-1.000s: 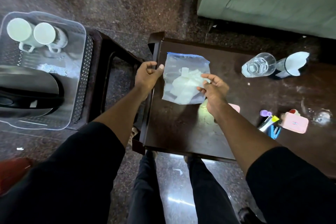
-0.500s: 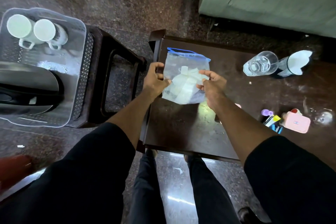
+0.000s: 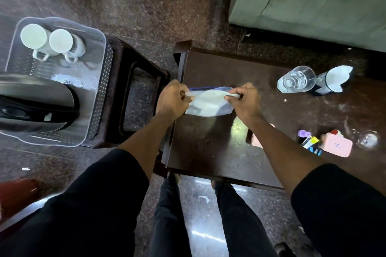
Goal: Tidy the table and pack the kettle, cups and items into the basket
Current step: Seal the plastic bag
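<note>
A clear zip bag [image 3: 208,103] with white contents and a blue seal strip hangs just above the dark table [image 3: 208,148]. My left hand [image 3: 172,98] pinches its left top corner and my right hand [image 3: 243,98] pinches its right top corner. To the left, a clear plastic basket [image 3: 98,73] rests on a dark stool [image 3: 144,81]. Inside it lie two white cups [image 3: 52,41] and a steel kettle [image 3: 35,106] with a black handle.
On the table's right side stand a clear glass [image 3: 296,79] and a dark mesh holder [image 3: 332,81] with white paper. Nearer lie a pink case [image 3: 338,144], small tubes [image 3: 309,142], a pink item [image 3: 257,140] and a glass lid [image 3: 367,139]. A green sofa [image 3: 313,2] is behind.
The bag lay flat on the table a second ago. Both hands have since gripped its top corners and lifted it, so it now hangs between them.
</note>
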`<action>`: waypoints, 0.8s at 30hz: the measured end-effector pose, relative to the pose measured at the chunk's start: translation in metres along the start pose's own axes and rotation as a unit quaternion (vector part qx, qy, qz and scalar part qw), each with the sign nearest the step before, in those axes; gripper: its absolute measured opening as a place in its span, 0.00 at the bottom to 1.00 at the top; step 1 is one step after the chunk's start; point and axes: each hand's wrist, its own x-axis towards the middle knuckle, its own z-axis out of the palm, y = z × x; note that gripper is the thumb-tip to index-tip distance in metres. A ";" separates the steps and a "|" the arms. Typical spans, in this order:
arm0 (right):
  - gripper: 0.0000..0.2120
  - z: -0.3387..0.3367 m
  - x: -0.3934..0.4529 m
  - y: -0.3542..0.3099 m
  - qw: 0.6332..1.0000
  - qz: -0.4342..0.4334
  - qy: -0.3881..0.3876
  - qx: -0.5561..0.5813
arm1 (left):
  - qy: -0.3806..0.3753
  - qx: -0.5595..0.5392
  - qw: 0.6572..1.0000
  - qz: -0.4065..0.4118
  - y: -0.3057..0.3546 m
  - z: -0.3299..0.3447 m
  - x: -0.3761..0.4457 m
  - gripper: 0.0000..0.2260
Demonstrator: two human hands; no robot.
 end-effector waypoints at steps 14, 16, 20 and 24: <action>0.16 0.036 -0.008 -0.088 0.966 0.097 -0.094 0.221 | 0.048 -0.157 0.969 -0.185 -0.013 -0.050 0.010 0.15; 0.18 0.048 -0.013 -0.104 0.962 0.090 -0.115 0.230 | 0.063 -0.133 0.972 -0.182 -0.018 -0.074 0.012 0.15; 0.21 0.068 -0.017 -0.145 0.975 0.046 -0.095 0.195 | 0.067 -0.098 0.971 -0.207 -0.023 -0.129 -0.002 0.15; 0.28 0.087 -0.012 -0.204 0.988 0.006 -0.052 0.142 | 0.157 -0.127 0.971 -0.125 -0.027 -0.169 -0.037 0.20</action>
